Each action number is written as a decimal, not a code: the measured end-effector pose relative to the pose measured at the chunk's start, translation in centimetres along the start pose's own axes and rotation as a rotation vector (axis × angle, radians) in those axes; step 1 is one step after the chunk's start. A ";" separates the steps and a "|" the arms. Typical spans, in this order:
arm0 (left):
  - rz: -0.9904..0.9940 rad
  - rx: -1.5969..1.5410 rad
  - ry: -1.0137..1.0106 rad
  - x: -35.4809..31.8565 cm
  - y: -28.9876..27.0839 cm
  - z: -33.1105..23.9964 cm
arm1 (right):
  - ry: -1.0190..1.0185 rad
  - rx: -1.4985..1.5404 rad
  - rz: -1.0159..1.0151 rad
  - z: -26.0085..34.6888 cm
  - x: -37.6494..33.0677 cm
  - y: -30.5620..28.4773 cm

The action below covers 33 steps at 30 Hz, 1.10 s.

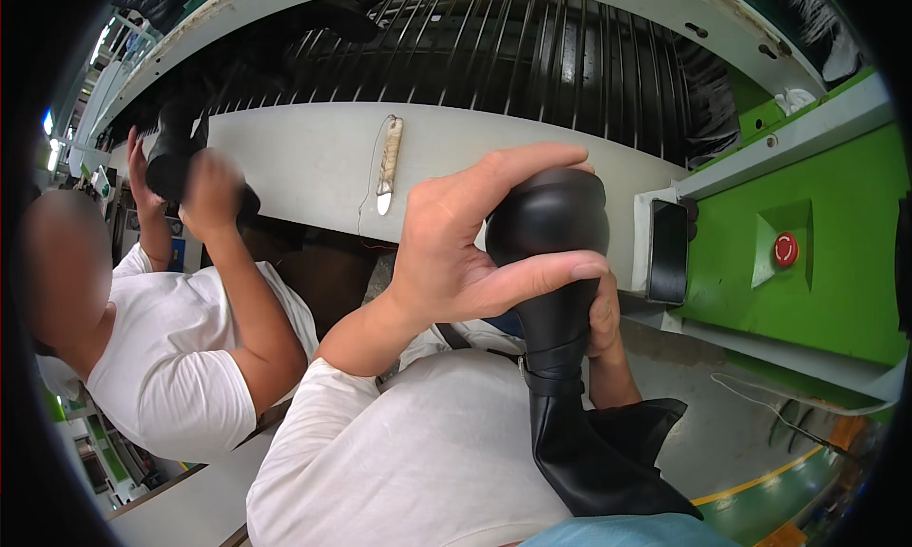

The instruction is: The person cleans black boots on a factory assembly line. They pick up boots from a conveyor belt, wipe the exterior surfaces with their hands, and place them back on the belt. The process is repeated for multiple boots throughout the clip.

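Observation:
A black leather boot (556,348) is tilted toe-up in front of my chest. Its strapped ankle with a small buckle is at the middle, and the loose shaft hangs down against my shirt. My left hand (456,234) curves around the rounded toe, thumb on the near side and fingers over the top. Behind the boot's right side, my right hand (604,314) grips it, mostly hidden by the leather. On the pale bench beyond lies a slim tool (389,160) with a wrapped handle, a white tip and a thin cord.
Left of me a person in a white shirt (180,357) handles another dark boot (171,158). Behind the white bench (294,158) runs a conveyor of metal rollers (475,44). On the right stands a green machine panel (826,253) with a red stop button (784,249).

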<state>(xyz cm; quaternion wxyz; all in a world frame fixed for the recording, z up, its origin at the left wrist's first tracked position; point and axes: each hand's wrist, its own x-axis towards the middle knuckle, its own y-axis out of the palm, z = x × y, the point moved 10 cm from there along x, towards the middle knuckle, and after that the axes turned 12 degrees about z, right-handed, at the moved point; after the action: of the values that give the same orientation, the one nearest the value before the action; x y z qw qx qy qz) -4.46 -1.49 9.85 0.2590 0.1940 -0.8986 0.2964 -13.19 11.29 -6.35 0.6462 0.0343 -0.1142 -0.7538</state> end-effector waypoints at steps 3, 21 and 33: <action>-0.047 -0.014 -0.016 -0.2 -0.1 0.6 | 0.004 0.000 0.019 0.2 0.3 0.1; -0.234 -0.470 -0.091 -3.8 -1.6 3.3 | -0.491 -0.538 -0.518 -7.3 -7.7 -3.9; 0.183 -0.397 -0.401 -10.2 -0.6 6.9 | -0.506 -1.040 -0.089 4.3 -5.4 -4.5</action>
<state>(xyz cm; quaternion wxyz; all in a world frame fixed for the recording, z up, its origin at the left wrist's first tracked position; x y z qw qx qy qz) 1.51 -4.31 -0.58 0.0815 0.1122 -0.9860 0.0928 -17.53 17.79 -3.70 0.4984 -0.4641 0.1219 -0.7221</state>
